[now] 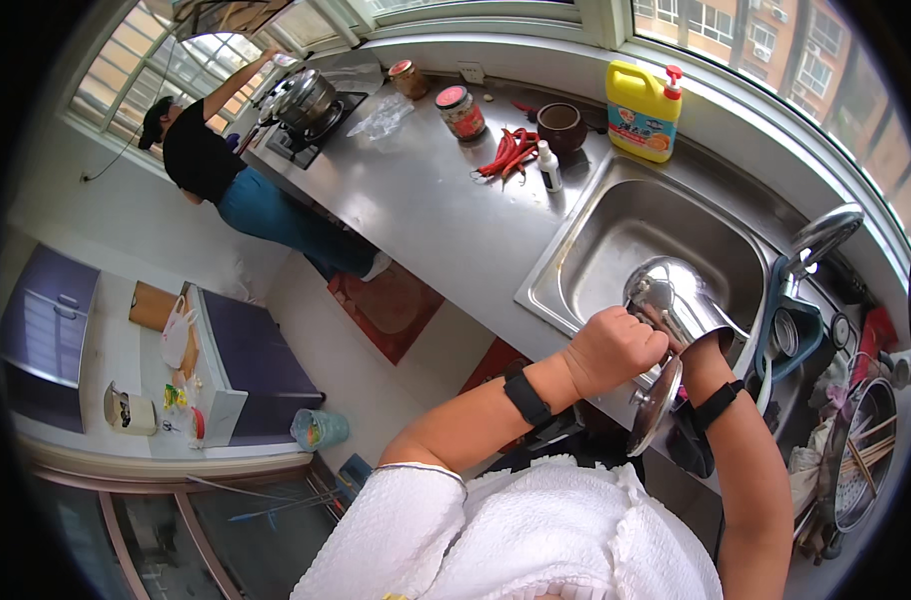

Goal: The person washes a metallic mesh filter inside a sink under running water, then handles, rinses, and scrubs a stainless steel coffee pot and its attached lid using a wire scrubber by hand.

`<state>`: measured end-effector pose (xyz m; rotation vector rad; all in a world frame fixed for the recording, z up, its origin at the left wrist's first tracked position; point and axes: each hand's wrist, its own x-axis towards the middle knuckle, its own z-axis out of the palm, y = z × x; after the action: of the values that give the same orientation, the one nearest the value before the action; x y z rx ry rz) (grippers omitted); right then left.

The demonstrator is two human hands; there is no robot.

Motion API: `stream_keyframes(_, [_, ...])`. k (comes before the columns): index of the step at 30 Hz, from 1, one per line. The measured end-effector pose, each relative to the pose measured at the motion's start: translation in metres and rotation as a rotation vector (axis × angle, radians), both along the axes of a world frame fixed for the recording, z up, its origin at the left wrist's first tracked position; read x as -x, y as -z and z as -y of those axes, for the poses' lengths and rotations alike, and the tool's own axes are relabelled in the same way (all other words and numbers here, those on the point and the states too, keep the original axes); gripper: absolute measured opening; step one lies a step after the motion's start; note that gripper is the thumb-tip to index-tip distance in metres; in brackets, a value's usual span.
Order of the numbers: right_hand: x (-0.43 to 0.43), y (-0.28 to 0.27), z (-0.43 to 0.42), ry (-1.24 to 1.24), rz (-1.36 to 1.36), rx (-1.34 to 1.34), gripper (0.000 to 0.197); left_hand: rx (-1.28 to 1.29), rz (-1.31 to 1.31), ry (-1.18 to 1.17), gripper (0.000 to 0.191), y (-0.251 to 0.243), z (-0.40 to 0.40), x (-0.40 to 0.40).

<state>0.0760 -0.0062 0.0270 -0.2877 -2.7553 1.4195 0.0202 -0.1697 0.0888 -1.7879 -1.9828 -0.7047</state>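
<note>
A shiny stainless steel kettle (669, 296) with a spout lies tilted over the near edge of the sink (545, 281), its mouth turned towards me. My left hand (624, 351) is closed in a fist at the kettle's side, apparently around its handle, which the fingers cover. My right hand (705, 358) reaches into the mouth; only the wrist area shows, and the fingers are hidden inside. The round lid (656, 407) with a knob hangs down below the mouth, between my forearms. Whether my right hand holds anything inside cannot be seen.
A chrome faucet (827, 232) rises right of the sink. Behind stand a yellow detergent jug (643, 112), a brown pot (562, 129), a small white bottle (549, 166), red chilies (509, 152) and jars. Another person (230, 169) stands by the stove at far left. Strainer (864, 457) at right.
</note>
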Motion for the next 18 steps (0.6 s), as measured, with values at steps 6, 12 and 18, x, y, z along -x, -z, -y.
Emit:
stream_keyframes(6, [-0.005, 0.025, -0.009, -0.311, -0.043, -0.406, 0.032, -0.004, 0.033, -0.006, 0.018, 0.005, 0.004, -0.008])
stream_keyframes(12, [-0.006, 0.022, 0.002, -0.219, 0.242, -0.487, 0.043, 0.039, 0.083, -0.013, 0.013, 0.002, 0.007, -0.001])
stream_keyframes(18, [-0.002, 0.043, 0.001, -0.05, 0.092, -0.277, 0.046, 0.07, 0.001, -0.006, 0.019, 0.007, 0.002, -0.005])
